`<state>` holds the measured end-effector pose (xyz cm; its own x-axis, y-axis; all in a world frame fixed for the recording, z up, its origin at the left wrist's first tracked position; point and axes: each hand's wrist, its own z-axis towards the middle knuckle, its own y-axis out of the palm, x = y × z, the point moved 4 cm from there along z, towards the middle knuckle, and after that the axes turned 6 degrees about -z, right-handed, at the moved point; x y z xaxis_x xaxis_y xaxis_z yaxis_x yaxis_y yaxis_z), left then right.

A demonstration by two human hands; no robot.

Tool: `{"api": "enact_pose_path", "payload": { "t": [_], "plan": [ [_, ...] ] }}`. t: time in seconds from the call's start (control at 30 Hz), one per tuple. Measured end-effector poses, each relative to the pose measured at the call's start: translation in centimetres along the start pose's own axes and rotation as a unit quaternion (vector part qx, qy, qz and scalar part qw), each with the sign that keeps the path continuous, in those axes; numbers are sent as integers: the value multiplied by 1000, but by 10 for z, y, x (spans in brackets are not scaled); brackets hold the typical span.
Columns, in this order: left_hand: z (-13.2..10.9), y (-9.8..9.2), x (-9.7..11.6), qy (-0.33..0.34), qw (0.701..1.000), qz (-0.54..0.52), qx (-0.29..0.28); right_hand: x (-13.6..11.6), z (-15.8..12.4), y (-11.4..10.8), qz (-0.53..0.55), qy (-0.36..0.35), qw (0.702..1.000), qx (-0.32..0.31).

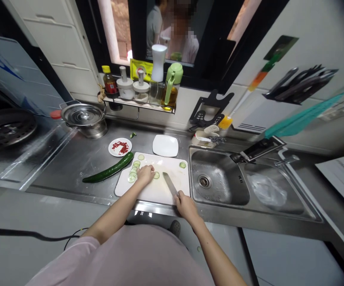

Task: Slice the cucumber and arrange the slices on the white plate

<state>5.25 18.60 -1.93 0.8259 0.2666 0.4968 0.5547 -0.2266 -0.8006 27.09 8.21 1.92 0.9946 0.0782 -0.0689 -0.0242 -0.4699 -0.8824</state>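
Observation:
My right hand (186, 204) is closed round the handle of a knife (170, 184), its blade pointing away over the white cutting board (160, 196). My left hand (145, 174) rests on the board with fingers curled, between a row of cucumber slices (132, 175) on its left and a single slice (156, 175) on its right; whether its fingers pinch anything is hidden. One more slice (141, 157) lies near the board's back left corner, and a cucumber end piece (182, 164) near the back right. A long green cucumber (108, 173) lies on the steel counter left of the board.
Behind the board stand a plate of chopped red pieces (120, 147) and a white square plate (165, 145). A steel sink (219, 176) adjoins on the right. A lidded pot (85, 119) and a condiment rack (139, 102) are at the back; a knife block (267, 115) stands right.

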Motion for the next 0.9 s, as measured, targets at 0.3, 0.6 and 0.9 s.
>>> {"api": "enact_pose_path", "payload": {
  "t": [0.3,0.6,0.9],
  "plan": [
    [-10,4,15,29,999,10,14,9,14,-5,15,48,998,26],
    [-21,-5,18,-6,995,-93,25,14,21,-6,5,41,998,41],
    [-63,-16,-37,-55,971,-211,98,3,31,-10,-10,25,999,30]
  ]
}}
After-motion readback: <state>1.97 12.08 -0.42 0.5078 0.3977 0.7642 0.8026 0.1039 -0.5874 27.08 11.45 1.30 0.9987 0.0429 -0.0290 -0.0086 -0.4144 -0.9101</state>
